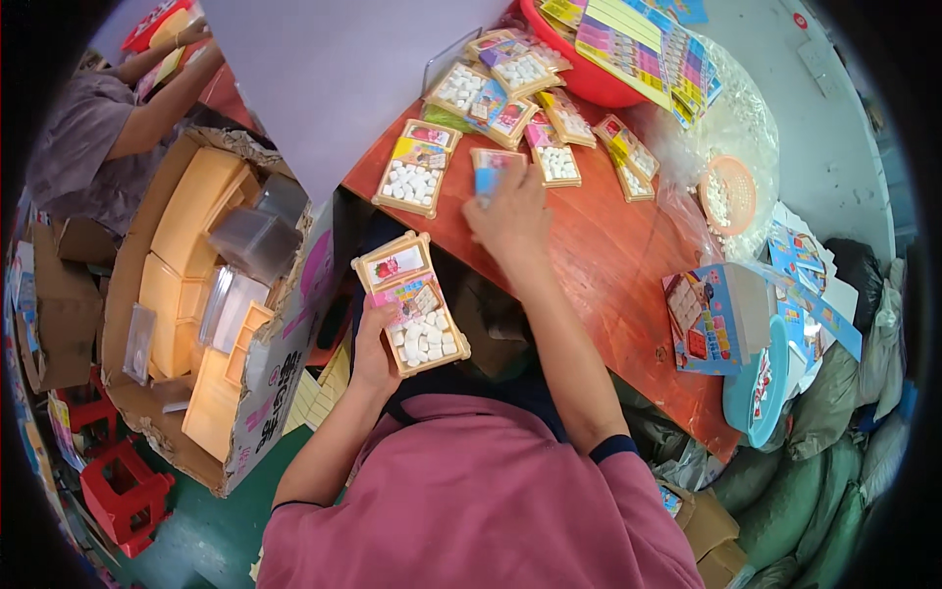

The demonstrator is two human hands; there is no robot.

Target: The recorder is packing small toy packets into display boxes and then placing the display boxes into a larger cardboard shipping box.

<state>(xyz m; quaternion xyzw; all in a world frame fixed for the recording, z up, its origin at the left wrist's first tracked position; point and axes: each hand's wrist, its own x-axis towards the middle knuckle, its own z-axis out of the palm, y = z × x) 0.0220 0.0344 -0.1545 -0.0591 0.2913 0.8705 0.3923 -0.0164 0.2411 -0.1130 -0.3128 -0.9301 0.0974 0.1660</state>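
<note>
My left hand (371, 348) grips a cream plastic box (429, 339) filled with white pellets. A printed pink card and a strawberry picture fill its upper part. Above the table edge, my right hand (515, 221) is smeared by motion, so its fingers cannot be read. It partly covers another cream box (486, 159) with a blue card; whether it touches that box I cannot tell. Just left of that lies a filled box (415, 182) with a yellow card. Behind my right hand, a similar box (556, 164) has a pink card.
More filled boxes (502, 86) are piled at the back beside a red basin (599, 83) holding printed cards. On the right are a blue carton (711, 319), a turquoise basin (763, 388) and an orange basket (728, 196). Left, a carton (257, 432) holds plastic trays; another person (93, 128) works beyond.
</note>
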